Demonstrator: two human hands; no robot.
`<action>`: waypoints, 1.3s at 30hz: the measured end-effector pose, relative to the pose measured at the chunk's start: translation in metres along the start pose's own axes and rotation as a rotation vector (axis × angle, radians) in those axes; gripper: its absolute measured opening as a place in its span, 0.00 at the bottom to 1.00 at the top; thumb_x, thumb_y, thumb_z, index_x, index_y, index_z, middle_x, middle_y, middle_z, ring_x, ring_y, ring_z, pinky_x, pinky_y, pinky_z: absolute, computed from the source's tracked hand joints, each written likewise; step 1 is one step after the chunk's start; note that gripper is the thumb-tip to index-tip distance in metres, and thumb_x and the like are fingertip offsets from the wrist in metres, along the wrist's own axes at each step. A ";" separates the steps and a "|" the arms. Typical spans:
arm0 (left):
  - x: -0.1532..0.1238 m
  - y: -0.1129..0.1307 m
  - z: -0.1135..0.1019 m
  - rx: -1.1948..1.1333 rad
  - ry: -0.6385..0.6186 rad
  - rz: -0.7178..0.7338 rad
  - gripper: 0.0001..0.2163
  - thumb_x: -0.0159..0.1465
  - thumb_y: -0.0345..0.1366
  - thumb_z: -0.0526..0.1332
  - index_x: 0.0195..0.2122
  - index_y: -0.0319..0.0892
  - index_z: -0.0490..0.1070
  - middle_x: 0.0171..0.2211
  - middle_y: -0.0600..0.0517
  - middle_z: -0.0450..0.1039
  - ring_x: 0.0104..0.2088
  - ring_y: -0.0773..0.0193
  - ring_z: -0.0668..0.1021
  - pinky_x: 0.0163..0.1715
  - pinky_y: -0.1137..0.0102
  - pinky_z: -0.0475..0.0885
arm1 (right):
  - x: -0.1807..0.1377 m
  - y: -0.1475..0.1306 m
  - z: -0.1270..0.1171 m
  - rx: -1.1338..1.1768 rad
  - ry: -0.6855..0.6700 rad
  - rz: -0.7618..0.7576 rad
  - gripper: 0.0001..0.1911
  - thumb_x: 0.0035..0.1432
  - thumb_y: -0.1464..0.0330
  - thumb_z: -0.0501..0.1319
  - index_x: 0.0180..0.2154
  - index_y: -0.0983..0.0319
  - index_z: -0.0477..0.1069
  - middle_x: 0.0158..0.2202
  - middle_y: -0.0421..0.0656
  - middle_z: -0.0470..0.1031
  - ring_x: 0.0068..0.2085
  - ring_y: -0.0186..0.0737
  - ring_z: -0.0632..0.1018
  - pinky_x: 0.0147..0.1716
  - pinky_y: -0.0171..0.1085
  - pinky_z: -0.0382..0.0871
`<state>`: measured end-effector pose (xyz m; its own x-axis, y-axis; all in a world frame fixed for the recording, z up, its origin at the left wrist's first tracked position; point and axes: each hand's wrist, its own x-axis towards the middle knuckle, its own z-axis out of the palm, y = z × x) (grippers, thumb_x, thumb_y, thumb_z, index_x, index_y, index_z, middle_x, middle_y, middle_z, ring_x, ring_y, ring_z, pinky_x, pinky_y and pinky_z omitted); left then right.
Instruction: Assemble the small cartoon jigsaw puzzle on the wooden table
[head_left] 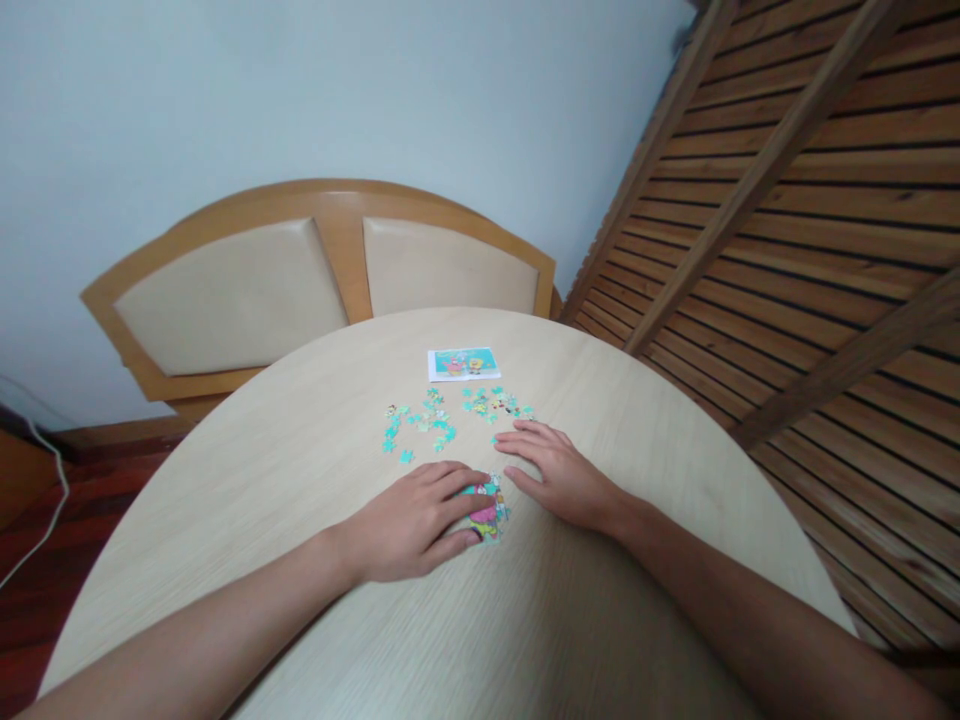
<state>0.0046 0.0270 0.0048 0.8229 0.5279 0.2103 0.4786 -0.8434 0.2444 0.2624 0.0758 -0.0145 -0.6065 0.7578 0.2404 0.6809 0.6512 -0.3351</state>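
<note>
My left hand (409,520) lies on the round wooden table (300,440), its fingers stretched over the left side of a small joined patch of jigsaw pieces (487,512) in pink and teal. My right hand (559,475) rests flat just right of that patch, fingers spread and pointing left toward loose pieces. Several loose teal jigsaw pieces (435,420) are scattered beyond both hands. A small printed reference picture (463,363) with cartoon figures lies farther back.
A wooden bench back with two beige cushions (315,280) stands behind the table against a pale wall. Slatted wooden panels (810,200) lean at the right. A white cable (45,500) runs over the red floor at the left.
</note>
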 end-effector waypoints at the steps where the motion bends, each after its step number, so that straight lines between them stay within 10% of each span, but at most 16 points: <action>1: 0.000 0.000 0.000 0.001 -0.001 0.001 0.18 0.73 0.43 0.54 0.61 0.44 0.67 0.61 0.45 0.67 0.60 0.52 0.69 0.61 0.55 0.66 | 0.000 0.001 0.000 -0.006 0.014 0.009 0.19 0.66 0.64 0.58 0.57 0.59 0.72 0.61 0.46 0.72 0.65 0.50 0.65 0.63 0.53 0.59; 14: -0.001 -0.001 0.002 -0.037 0.019 0.011 0.19 0.73 0.42 0.53 0.63 0.45 0.63 0.62 0.42 0.65 0.61 0.51 0.69 0.60 0.54 0.67 | -0.003 0.019 -0.001 -0.105 0.102 0.396 0.41 0.60 0.54 0.60 0.68 0.64 0.52 0.67 0.57 0.60 0.67 0.59 0.61 0.64 0.56 0.59; 29: 0.000 0.000 0.001 -0.011 0.019 -0.016 0.18 0.73 0.42 0.54 0.62 0.44 0.65 0.61 0.43 0.66 0.61 0.51 0.69 0.60 0.53 0.67 | -0.004 0.019 -0.001 -0.100 0.050 0.350 0.29 0.63 0.56 0.58 0.61 0.63 0.66 0.67 0.53 0.61 0.67 0.56 0.61 0.63 0.56 0.58; 39: -0.002 -0.030 0.008 0.168 0.147 -0.342 0.22 0.73 0.48 0.51 0.61 0.41 0.67 0.62 0.42 0.68 0.63 0.48 0.68 0.62 0.49 0.63 | -0.004 0.016 -0.001 -0.088 0.041 0.335 0.28 0.64 0.58 0.57 0.62 0.63 0.66 0.67 0.54 0.62 0.67 0.55 0.61 0.63 0.56 0.57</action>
<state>-0.0089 0.0499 -0.0105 0.5611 0.7791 0.2797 0.7701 -0.6152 0.1686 0.2764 0.0837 -0.0200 -0.3276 0.9298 0.1676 0.8731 0.3657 -0.3224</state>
